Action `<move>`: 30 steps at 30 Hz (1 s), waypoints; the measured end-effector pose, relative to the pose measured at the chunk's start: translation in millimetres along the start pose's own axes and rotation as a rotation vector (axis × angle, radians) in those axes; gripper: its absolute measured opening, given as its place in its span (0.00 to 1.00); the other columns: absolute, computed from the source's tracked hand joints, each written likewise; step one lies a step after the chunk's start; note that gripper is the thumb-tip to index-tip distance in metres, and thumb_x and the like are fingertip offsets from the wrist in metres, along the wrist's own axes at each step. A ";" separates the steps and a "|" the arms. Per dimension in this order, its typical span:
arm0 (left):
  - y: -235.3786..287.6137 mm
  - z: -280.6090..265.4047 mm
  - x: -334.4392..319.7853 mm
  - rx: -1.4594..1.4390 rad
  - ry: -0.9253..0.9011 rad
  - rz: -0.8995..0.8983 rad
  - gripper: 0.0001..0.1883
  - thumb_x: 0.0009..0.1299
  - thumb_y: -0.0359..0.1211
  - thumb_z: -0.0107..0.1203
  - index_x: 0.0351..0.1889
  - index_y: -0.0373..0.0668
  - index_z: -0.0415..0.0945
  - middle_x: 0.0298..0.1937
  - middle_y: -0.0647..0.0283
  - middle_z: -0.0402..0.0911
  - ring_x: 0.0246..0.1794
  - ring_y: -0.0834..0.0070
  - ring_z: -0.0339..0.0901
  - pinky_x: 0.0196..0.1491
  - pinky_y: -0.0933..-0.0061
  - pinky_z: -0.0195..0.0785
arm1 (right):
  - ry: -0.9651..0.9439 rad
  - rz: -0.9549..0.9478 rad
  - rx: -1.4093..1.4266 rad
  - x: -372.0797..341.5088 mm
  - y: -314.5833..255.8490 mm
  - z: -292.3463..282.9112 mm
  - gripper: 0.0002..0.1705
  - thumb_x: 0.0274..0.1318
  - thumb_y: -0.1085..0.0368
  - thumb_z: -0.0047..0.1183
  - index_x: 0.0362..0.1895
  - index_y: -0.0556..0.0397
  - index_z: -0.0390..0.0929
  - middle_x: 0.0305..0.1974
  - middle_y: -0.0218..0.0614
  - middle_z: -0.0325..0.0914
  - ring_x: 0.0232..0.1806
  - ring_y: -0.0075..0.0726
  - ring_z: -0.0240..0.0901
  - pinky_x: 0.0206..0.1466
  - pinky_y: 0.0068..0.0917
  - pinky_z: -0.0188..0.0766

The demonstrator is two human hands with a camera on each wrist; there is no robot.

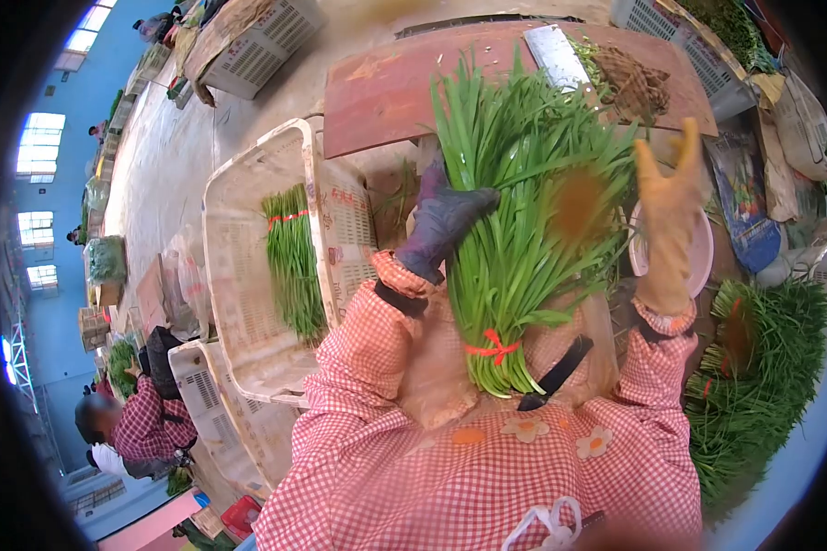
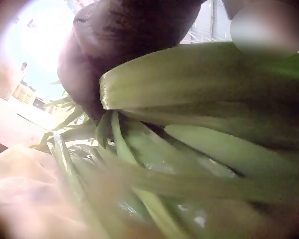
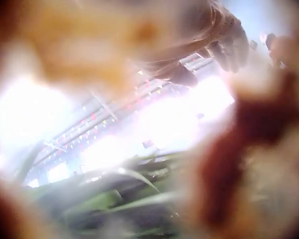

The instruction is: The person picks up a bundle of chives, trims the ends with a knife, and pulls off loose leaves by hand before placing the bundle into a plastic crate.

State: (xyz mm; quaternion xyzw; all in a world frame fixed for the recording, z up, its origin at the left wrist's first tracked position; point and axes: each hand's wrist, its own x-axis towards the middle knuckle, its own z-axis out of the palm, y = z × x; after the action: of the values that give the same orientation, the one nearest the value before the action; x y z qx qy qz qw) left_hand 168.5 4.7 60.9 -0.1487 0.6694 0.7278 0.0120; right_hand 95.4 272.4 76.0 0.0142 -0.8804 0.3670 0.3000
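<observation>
A large bunch of long green leaves [image 1: 515, 202] leans across the lap, its stems bound low with a red tie [image 1: 494, 347]. The left hand [image 1: 444, 220], in a dark glove, holds the bunch's left side, thumb across the leaves; in the left wrist view the dark glove [image 2: 124, 45] lies against broad leaves [image 2: 189, 79]. To the right of the bunch, the right hand [image 1: 671, 211] in a tan glove is raised with fingers spread, touching nothing visible. Gloved fingers [image 3: 229, 47] show above blurred leaves [image 3: 114, 199] in the right wrist view.
A white crate [image 1: 213, 266] at left holds a tied green bunch [image 1: 294, 266]. Ahead, a reddish board [image 1: 386, 96] bears a wide metal blade [image 1: 557, 57]. A pink basin [image 1: 700, 253] sits behind the right hand; more greens [image 1: 763, 395] lie at right. A person [image 1: 147, 422] is far left.
</observation>
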 end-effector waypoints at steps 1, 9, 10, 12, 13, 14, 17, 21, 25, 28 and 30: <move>2.8 1.6 -0.6 0.024 0.010 0.009 0.29 0.60 0.20 0.62 0.62 0.38 0.69 0.46 0.62 0.82 0.38 0.75 0.79 0.42 0.74 0.76 | 0.172 -0.150 -0.209 7.8 -7.3 -12.9 0.29 0.59 0.64 0.64 0.64 0.52 0.72 0.42 0.32 0.81 0.38 0.23 0.77 0.43 0.22 0.73; 6.0 9.9 -2.6 -0.010 -0.035 0.061 0.31 0.58 0.20 0.61 0.63 0.38 0.68 0.49 0.61 0.82 0.41 0.74 0.79 0.45 0.72 0.75 | -0.661 0.292 0.473 -39.7 -77.1 -10.4 0.32 0.55 0.67 0.63 0.65 0.54 0.71 0.39 0.30 0.83 0.36 0.21 0.75 0.37 0.22 0.71; 7.3 9.5 -0.7 0.016 -0.046 0.074 0.31 0.58 0.20 0.60 0.62 0.38 0.68 0.48 0.61 0.82 0.41 0.75 0.79 0.43 0.73 0.76 | -0.693 0.286 0.485 -41.3 -73.0 0.0 0.32 0.54 0.67 0.63 0.65 0.53 0.71 0.39 0.30 0.83 0.36 0.21 0.75 0.37 0.21 0.70; 7.0 5.2 0.1 0.044 -0.070 0.085 0.32 0.57 0.20 0.60 0.63 0.38 0.67 0.47 0.61 0.81 0.40 0.75 0.80 0.42 0.73 0.76 | -0.758 0.373 0.548 -35.2 -65.9 6.6 0.28 0.55 0.68 0.62 0.61 0.55 0.74 0.37 0.30 0.83 0.35 0.20 0.74 0.38 0.22 0.71; 6.3 2.3 1.1 0.044 -0.084 0.086 0.33 0.58 0.21 0.61 0.63 0.39 0.66 0.47 0.61 0.81 0.40 0.75 0.80 0.42 0.73 0.76 | -0.793 0.440 0.569 -28.9 -68.5 4.4 0.27 0.54 0.68 0.62 0.60 0.55 0.75 0.36 0.30 0.83 0.35 0.20 0.74 0.38 0.22 0.71; 5.5 0.8 1.1 0.043 -0.100 0.088 0.34 0.58 0.21 0.63 0.64 0.39 0.65 0.47 0.62 0.81 0.41 0.75 0.80 0.42 0.73 0.76 | -0.827 0.507 0.589 -23.7 -70.5 2.9 0.25 0.54 0.68 0.62 0.59 0.55 0.76 0.36 0.30 0.83 0.35 0.19 0.73 0.39 0.22 0.71; 26.7 10.6 -10.1 0.003 -0.150 -0.004 0.40 0.57 0.24 0.67 0.68 0.41 0.59 0.50 0.61 0.81 0.42 0.75 0.80 0.43 0.73 0.77 | -0.884 0.413 0.529 -17.4 -77.1 4.9 0.21 0.53 0.71 0.60 0.54 0.53 0.80 0.34 0.30 0.83 0.34 0.20 0.73 0.39 0.22 0.70; 18.5 24.4 -22.0 0.365 -0.182 0.096 0.55 0.54 0.28 0.74 0.76 0.42 0.46 0.60 0.58 0.75 0.52 0.70 0.77 0.55 0.67 0.74 | -0.883 -0.051 0.405 -12.8 -72.0 22.4 0.19 0.52 0.72 0.60 0.51 0.49 0.81 0.31 0.36 0.82 0.32 0.32 0.76 0.38 0.26 0.72; 11.8 30.8 -22.5 0.320 -0.159 0.099 0.59 0.53 0.28 0.73 0.78 0.40 0.42 0.61 0.53 0.75 0.55 0.68 0.75 0.57 0.68 0.72 | -0.587 -0.512 0.102 6.4 -48.9 35.6 0.17 0.56 0.68 0.57 0.51 0.51 0.80 0.35 0.39 0.82 0.31 0.36 0.76 0.35 0.30 0.71; 24.0 26.3 -24.2 0.194 -0.207 0.027 0.58 0.53 0.26 0.72 0.77 0.39 0.42 0.60 0.53 0.76 0.55 0.68 0.75 0.57 0.68 0.72 | -0.416 -0.242 0.098 28.6 -61.3 4.0 0.19 0.56 0.73 0.52 0.52 0.49 0.80 0.38 0.40 0.81 0.36 0.39 0.76 0.39 0.31 0.71; 11.0 23.3 -20.9 0.292 -0.150 0.065 0.57 0.54 0.25 0.71 0.77 0.39 0.43 0.60 0.53 0.76 0.55 0.68 0.76 0.55 0.69 0.73 | -0.343 -0.170 0.011 25.4 -70.2 -21.1 0.21 0.55 0.77 0.50 0.52 0.47 0.81 0.40 0.41 0.81 0.39 0.41 0.77 0.42 0.32 0.72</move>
State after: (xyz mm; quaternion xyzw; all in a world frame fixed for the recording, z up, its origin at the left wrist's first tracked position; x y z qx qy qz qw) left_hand 181.3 30.2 77.8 -0.0689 0.7698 0.6317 0.0599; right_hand 102.7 239.9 146.0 0.1524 -0.9123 0.3371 0.1756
